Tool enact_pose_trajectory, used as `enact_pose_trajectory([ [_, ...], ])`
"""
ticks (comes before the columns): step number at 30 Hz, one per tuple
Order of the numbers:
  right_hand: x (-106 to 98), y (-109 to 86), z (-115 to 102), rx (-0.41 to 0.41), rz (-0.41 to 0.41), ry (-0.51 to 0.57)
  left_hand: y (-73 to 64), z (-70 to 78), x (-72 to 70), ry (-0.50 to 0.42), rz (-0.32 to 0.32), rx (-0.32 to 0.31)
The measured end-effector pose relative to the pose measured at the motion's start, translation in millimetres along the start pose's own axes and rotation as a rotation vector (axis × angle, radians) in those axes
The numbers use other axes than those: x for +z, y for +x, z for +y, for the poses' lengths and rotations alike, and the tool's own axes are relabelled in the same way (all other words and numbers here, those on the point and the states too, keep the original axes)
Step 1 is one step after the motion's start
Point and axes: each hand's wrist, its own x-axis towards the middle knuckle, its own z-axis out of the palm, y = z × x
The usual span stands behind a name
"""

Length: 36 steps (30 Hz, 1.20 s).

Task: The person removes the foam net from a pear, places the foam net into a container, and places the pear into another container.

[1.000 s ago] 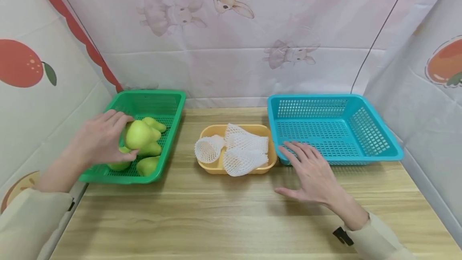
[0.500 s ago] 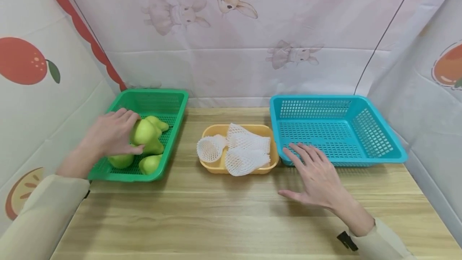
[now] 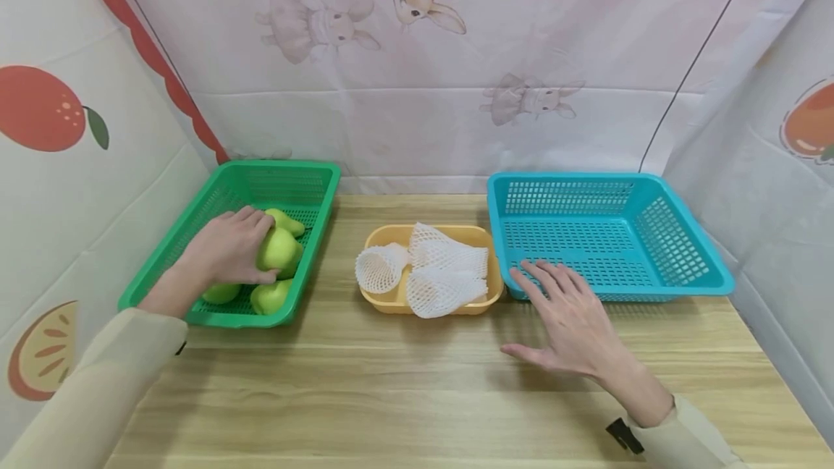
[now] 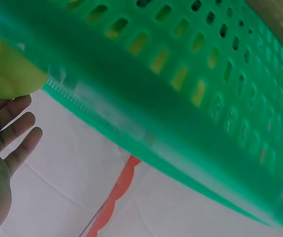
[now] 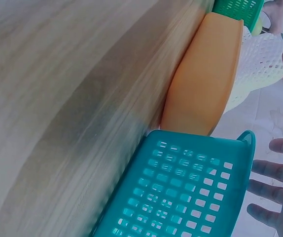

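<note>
My left hand [image 3: 232, 248] is over the green basket [image 3: 318, 223], holding a pear [image 3: 279, 249] between thumb and fingers. In the left wrist view this pear [image 4: 12, 71] shows at the fingertips, above the basket's rim. Other pears, one of them a front pear [image 3: 270, 297], lie around it in the same basket, partly covered by the hand. My right hand [image 3: 573, 320] holds nothing; its fingers spread at the near left corner of the blue basket [image 3: 612, 288]. The right wrist view has those fingers [image 5: 272, 170] right beside that basket's rim.
Between the two baskets stands a small yellow tray [image 3: 396, 304] with white foam fruit nets [image 3: 446, 277] in it, some jutting over its front edge. All stand on a wooden table [image 3: 391, 389], with printed cloth [image 3: 417, 129] behind and at both sides.
My left hand has moved right and slightly down with the pear, lower among the other pears. The right hand has stayed in place; the view shifted a little.
</note>
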Motion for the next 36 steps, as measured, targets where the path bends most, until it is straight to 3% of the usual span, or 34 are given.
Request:
enact_pose_trajectory([
  [4, -0.2, 0.5, 0.1, -0.002, 0.001, -0.005, 4.3, 4.0, 3.1, 0.019, 0.011, 0.024],
  [19, 1.4, 1.4, 0.3, -0.003, 0.006, 0.000, 3.5, 7.0, 16.5, 0.033, -0.025, 0.017],
  [36, 1.2, 3.3, 0.8, 0.003, 0.002, 0.000, -6.0, 4.8, 13.3, 0.087, 0.084, 0.067],
])
